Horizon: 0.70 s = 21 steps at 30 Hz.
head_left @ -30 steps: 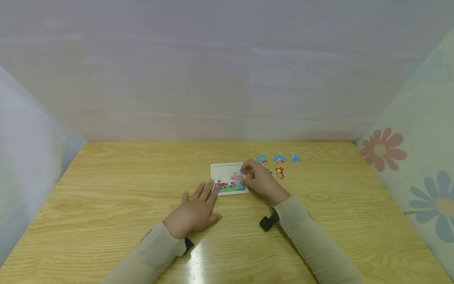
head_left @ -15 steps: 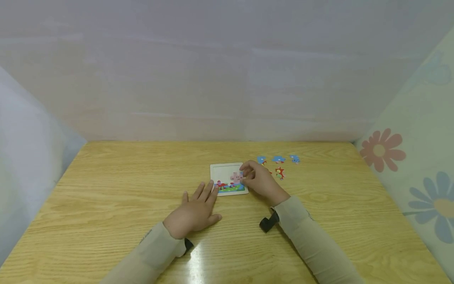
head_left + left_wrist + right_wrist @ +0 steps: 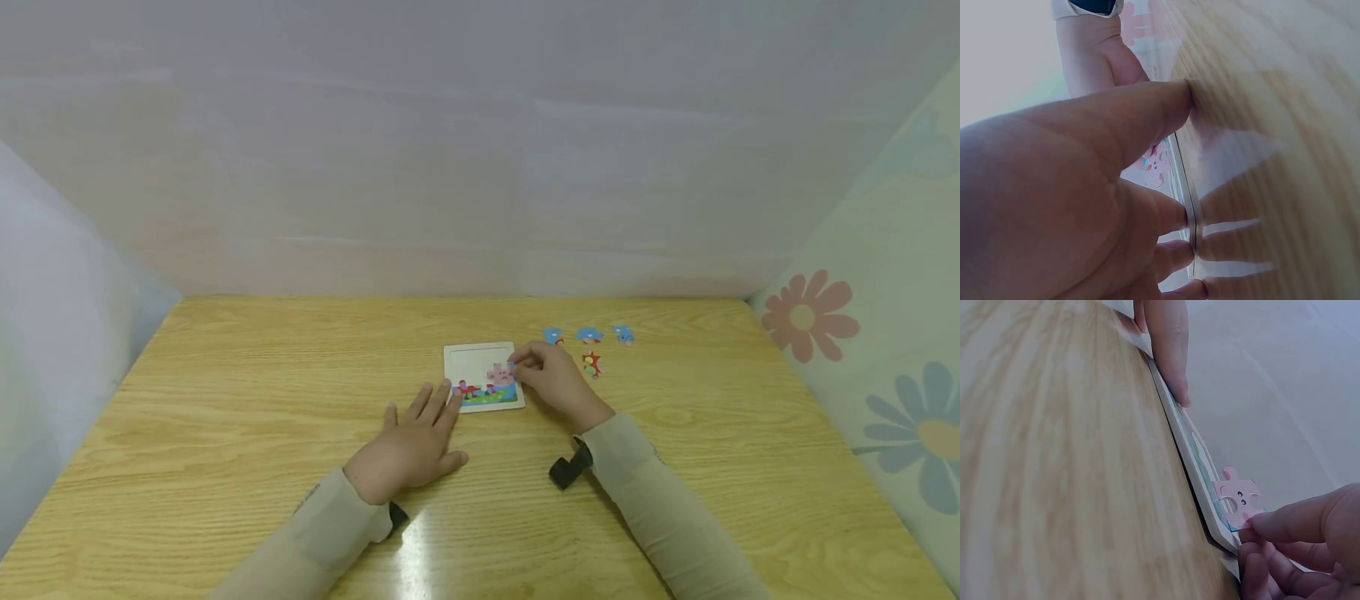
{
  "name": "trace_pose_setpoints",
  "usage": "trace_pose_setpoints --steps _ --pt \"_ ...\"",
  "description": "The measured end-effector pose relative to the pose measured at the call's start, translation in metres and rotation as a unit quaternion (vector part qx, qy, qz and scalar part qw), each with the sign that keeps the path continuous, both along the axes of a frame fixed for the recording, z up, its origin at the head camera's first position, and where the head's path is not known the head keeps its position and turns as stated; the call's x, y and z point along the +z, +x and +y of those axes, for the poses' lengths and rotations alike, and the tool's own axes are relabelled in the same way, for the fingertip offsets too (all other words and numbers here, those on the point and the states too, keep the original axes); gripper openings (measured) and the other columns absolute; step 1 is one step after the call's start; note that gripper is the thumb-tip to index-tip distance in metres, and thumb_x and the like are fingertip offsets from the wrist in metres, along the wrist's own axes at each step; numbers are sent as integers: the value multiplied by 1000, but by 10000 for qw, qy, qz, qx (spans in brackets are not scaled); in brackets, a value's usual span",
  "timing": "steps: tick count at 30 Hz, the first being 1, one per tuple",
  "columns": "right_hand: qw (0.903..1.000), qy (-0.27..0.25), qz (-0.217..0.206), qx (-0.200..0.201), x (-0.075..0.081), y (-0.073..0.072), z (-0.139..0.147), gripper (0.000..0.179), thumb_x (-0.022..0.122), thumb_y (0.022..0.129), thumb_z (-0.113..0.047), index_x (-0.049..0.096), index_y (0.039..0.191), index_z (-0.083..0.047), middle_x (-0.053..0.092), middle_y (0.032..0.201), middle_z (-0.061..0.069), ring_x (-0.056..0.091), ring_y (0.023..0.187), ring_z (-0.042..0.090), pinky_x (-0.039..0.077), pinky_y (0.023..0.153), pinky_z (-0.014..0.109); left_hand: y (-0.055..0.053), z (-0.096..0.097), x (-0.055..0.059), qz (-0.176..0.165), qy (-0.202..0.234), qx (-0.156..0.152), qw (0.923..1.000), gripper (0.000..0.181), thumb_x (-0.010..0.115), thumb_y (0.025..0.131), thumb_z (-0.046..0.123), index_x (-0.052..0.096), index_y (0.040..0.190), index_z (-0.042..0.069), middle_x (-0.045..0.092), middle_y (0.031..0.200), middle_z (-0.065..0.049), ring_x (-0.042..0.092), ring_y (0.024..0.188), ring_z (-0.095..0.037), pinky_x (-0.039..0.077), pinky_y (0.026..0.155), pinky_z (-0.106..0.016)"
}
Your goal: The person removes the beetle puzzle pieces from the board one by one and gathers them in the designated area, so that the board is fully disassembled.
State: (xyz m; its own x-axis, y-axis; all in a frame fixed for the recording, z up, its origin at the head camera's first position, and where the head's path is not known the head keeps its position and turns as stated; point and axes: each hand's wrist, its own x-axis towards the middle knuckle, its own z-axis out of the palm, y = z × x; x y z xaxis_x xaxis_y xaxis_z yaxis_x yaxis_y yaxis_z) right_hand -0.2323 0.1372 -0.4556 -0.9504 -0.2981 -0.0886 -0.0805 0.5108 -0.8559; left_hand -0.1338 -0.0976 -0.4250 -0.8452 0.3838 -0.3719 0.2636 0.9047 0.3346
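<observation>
A pink puzzle piece (image 3: 498, 374) with a cartoon face is at the right side of a white puzzle tray (image 3: 468, 362). My right hand (image 3: 558, 383) pinches this piece by its right edge between thumb and fingers. In the right wrist view the piece (image 3: 1242, 499) stands tilted up from the tray. Along the tray's bottom, colourful fitted pieces (image 3: 487, 397) show red and green. My left hand (image 3: 408, 450) is spread out, its fingertips resting on the tray's lower left edge. The left wrist view shows its fingers (image 3: 1172, 256) straight against that rim.
Several loose puzzle pieces lie right of the tray on the wooden table (image 3: 262, 400), among them a blue piece (image 3: 590, 335) and a red piece (image 3: 592, 364). Pale cloth walls (image 3: 450, 208) rise behind and beside the table.
My right hand has shifted slightly to the right, and more of the pink piece's right side shows. The left hand stays on the tray.
</observation>
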Motion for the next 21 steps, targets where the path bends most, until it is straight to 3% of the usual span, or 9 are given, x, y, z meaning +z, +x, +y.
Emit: trace_pose_setpoints --steps 21 --pt "9979 -275 -388 -450 -1 -4 -2 13 65 99 -8 72 109 -2 68 93 9 62 79 18 53 71 29 -1 0 2 -22 -67 -76 9999 84 55 103 48 16 163 6 5 170 -15 5 155 -39 11 111 -77"
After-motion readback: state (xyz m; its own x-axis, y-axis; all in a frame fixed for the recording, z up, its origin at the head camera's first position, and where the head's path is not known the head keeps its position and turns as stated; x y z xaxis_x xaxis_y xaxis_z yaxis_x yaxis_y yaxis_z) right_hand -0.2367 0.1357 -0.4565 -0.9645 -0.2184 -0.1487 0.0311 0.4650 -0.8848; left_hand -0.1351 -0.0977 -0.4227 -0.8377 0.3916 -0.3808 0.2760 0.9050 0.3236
